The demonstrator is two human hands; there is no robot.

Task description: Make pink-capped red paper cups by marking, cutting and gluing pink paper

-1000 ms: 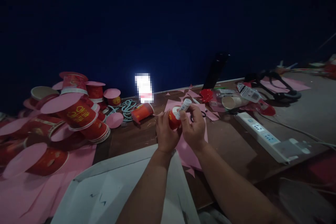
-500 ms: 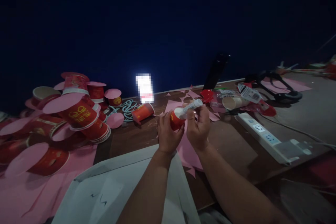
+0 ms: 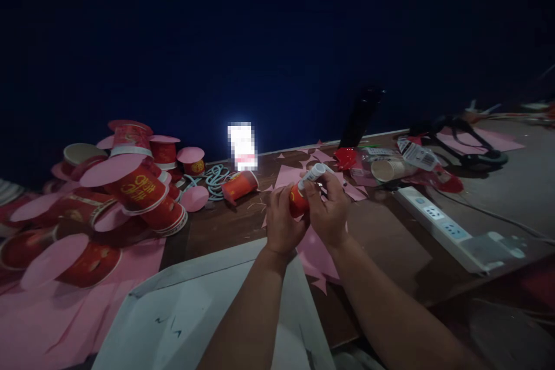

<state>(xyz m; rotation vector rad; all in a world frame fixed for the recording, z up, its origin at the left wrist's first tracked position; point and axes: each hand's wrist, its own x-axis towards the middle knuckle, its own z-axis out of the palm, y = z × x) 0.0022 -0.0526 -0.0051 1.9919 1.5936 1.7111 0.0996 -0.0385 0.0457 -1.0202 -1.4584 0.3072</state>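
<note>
Since half a second ago, the white tube [image 3: 313, 173] has swung from a rightward lean to a steeper stance, and the right hand [image 3: 329, 208] has drawn in toward the left hand [image 3: 284, 219], so that the two now sit close together; the surroundings lie slightly further right in view. The right hand is closed around the tube, its thumb and fingers bent about the shaft, with the pale top end sticking up above them. The left hand is curled around a small red cup [image 3: 298, 203], fingers along its far left side and thumb toward the person. The cup is held above the table [image 3: 212, 231], directly in front of the person, and the tube stands at its upper end; whether the tip touches it cannot be told, since the fingers cover that spot. Below the hands lies a pink sheet [image 3: 318, 254], partly hidden by them, with cut pink scraps [image 3: 321, 156] scattered beyond. Nearer the person is a white panel [image 3: 208, 295] bearing a few dark marks. To the left, a heap of red cups [image 3: 139, 188], many fitted with pink discs, crowds the table beside a pale blue cord [image 3: 217, 182] and another red cup [image 3: 240, 187] on its side. A white power strip [image 3: 437, 225] lies to the right.
</note>
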